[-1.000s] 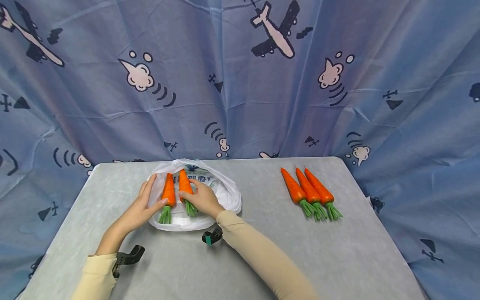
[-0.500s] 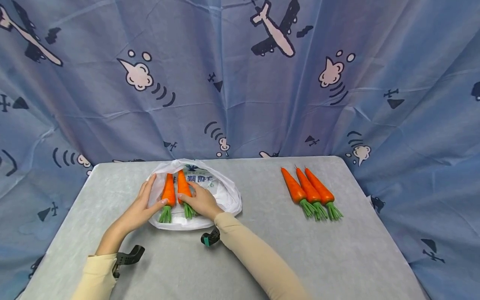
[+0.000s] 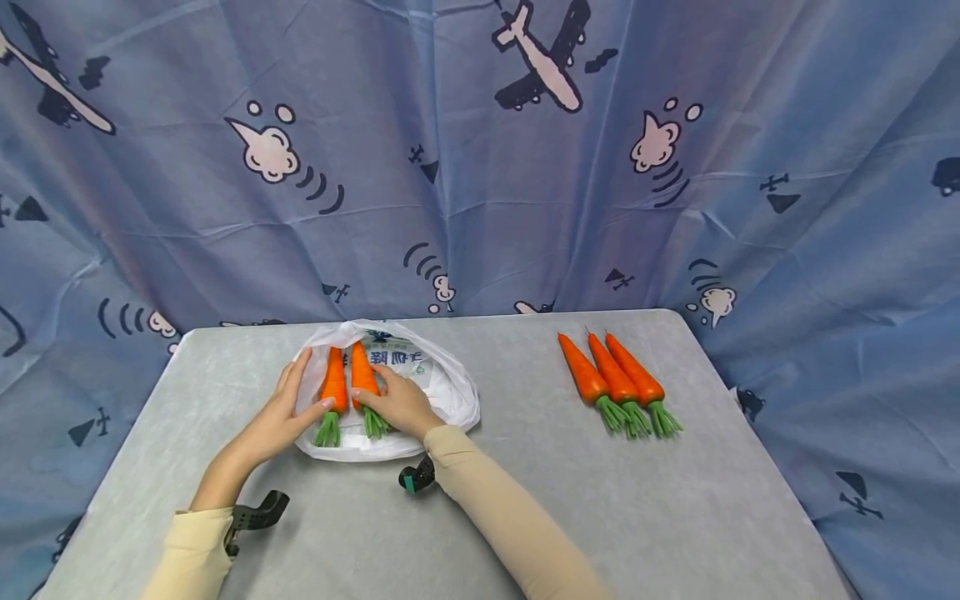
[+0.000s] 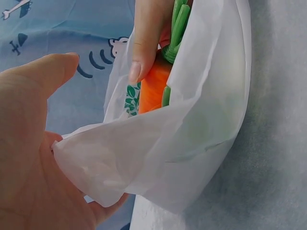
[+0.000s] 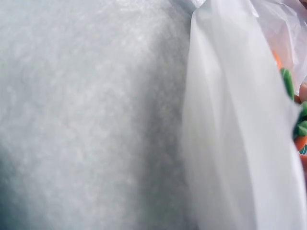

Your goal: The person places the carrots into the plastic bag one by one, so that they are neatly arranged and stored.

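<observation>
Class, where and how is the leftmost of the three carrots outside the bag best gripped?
Probably the leftmost carrot is best gripped around its thick orange end, just short of the green stalks, from above and the left: it lies on its side, its left flank is free, and the middle carrot crowds its right.

The left sleeve (image 3: 187,558) is pale cream, the right sleeve (image 3: 510,512) beige, both close-fitting. Beside the left cuff (image 3: 204,520) sits a curved black mount (image 3: 260,511); well right of that cuff, a second black mount (image 3: 422,472) bears a teal patch (image 3: 409,484).
</observation>
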